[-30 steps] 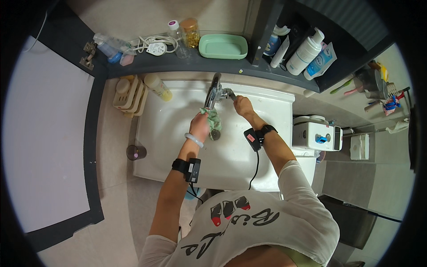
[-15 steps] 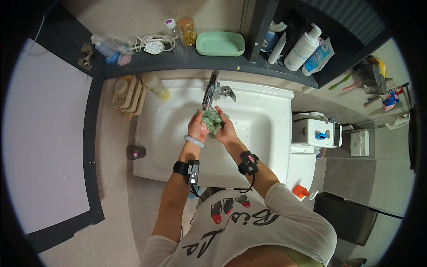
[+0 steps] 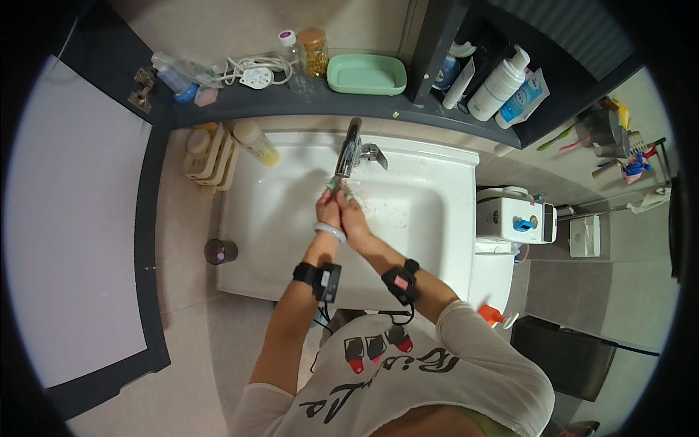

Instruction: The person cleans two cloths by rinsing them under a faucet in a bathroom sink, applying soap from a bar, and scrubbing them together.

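Observation:
Under the spout of the chrome faucet [image 3: 349, 149], my left hand [image 3: 328, 209] and my right hand [image 3: 353, 217] are pressed side by side over the white sink [image 3: 277, 240]. Both are closed around a bunched green cloth [image 3: 332, 185], of which only small bits show at the fingers; the rest is hidden in my grip. Splashes or suds mark the basin just right of my hands. A pale bracelet [image 3: 330, 232] circles my left wrist, and each forearm carries a strapped black device.
A grey shelf behind the sink holds a green tray [image 3: 366, 75], bottles and a coiled white cable [image 3: 256, 78]. Beige soap racks [image 3: 207, 160] and a yellowish bottle [image 3: 256, 143] stand at the sink's left corner. A dark cup [image 3: 220, 252] is by its left edge; a white appliance [image 3: 513, 220] stands right.
My hands have drawn together and squeezed the cloth, which was spread open between them and is now mostly hidden. Splashes have appeared on the basin beside them.

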Action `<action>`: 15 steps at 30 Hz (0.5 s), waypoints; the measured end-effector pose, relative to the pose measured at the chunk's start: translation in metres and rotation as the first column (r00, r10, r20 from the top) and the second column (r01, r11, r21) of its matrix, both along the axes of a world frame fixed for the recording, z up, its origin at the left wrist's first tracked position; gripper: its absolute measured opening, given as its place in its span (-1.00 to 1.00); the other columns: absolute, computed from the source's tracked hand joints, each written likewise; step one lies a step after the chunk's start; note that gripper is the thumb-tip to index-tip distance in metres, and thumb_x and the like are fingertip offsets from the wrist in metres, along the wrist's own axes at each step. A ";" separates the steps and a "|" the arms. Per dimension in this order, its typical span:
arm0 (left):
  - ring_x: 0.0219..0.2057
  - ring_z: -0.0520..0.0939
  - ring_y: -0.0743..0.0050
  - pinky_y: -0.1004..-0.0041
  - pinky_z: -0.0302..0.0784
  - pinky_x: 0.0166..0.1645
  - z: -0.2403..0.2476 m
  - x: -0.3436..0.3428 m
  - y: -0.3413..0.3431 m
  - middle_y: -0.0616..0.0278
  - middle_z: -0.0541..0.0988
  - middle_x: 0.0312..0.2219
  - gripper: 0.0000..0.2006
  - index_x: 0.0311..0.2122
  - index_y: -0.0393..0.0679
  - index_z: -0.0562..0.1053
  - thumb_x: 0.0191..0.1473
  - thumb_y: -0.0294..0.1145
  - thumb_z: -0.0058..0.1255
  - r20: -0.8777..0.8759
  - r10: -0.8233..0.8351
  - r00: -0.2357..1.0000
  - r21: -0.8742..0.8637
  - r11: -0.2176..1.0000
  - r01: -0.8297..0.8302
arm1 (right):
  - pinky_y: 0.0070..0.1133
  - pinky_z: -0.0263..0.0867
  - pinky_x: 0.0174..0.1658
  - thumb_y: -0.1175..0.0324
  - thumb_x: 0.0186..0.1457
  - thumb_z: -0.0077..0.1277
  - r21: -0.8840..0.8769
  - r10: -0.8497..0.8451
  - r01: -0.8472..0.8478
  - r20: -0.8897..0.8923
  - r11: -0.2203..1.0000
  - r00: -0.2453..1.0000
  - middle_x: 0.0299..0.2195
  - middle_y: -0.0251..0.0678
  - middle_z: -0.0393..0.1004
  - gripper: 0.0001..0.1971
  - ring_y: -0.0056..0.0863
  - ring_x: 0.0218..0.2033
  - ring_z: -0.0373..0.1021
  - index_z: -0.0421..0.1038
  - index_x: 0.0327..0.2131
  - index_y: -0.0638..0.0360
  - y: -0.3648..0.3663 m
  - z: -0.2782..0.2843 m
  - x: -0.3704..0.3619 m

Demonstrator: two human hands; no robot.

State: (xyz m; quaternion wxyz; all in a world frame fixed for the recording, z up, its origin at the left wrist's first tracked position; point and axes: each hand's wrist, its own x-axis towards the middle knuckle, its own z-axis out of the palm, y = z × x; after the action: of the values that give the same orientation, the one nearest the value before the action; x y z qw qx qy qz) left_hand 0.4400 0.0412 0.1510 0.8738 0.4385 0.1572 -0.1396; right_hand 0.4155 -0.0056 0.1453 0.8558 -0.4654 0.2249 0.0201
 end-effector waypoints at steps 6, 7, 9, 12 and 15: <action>-0.32 0.46 0.58 0.62 0.41 -0.27 -0.003 -0.009 0.001 0.33 0.46 -0.30 -0.80 -0.16 -0.16 0.38 0.07 -0.47 -0.18 -0.082 -0.147 0.986 0.026 0.988 0.149 | -0.65 0.00 0.03 0.16 0.14 -0.25 -0.006 0.034 -0.034 -0.009 0.999 0.999 0.06 -0.20 0.11 -0.43 -0.48 0.01 0.09 -0.13 0.14 0.20 -0.027 0.004 0.027; -0.32 0.46 0.58 0.62 0.41 -0.27 -0.003 -0.009 0.000 0.33 0.46 -0.30 -0.80 -0.16 -0.16 0.38 0.07 -0.47 -0.18 -0.083 -0.145 0.986 0.025 0.989 0.147 | -0.65 0.00 0.03 0.16 0.14 -0.25 -0.007 0.036 -0.036 -0.010 0.999 0.999 0.06 -0.20 0.11 -0.43 -0.48 0.01 0.09 -0.13 0.14 0.20 -0.026 0.004 0.026; -0.32 0.46 0.55 0.61 0.41 -0.25 -0.002 -0.005 -0.003 0.32 0.46 -0.30 -0.78 -0.15 -0.19 0.36 0.09 -0.48 -0.22 -0.050 -0.084 0.995 0.140 0.986 0.091 | -0.64 -0.01 0.04 0.15 0.15 -0.27 -0.062 0.056 -0.061 -0.081 0.996 0.995 0.07 -0.18 0.10 -0.45 -0.44 0.03 0.07 -0.10 0.13 0.19 -0.019 0.005 0.019; -0.38 0.45 0.57 0.58 0.40 -0.30 -0.016 0.010 0.018 0.28 0.48 -0.38 -0.82 -0.20 -0.21 0.38 0.08 -0.49 -0.21 -0.027 -0.034 0.999 -0.208 0.978 0.028 | -0.59 0.03 0.01 0.11 0.15 -0.29 -0.244 0.078 -0.042 0.141 0.969 0.987 0.00 -0.19 0.17 -0.48 -0.45 -0.02 0.11 -0.02 0.11 0.17 0.013 -0.004 -0.003; -0.41 0.45 0.59 0.61 0.40 -0.33 -0.018 -0.007 0.006 0.29 0.47 -0.40 -0.82 -0.21 -0.19 0.38 0.09 -0.47 -0.23 -0.076 -0.101 0.992 -0.103 0.990 0.093 | -0.62 0.18 -0.19 0.12 0.15 -0.29 -0.285 0.102 -0.097 0.001 0.954 0.995 -0.17 -0.21 0.28 -0.50 -0.51 -0.24 0.22 0.01 0.09 0.18 -0.021 0.002 0.018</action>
State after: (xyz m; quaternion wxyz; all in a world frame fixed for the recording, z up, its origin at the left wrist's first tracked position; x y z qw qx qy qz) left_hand 0.4328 0.0474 0.1331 0.8796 0.3956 0.1636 -0.2074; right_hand 0.4333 -0.0266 0.1469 0.7796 -0.5946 0.1950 0.0270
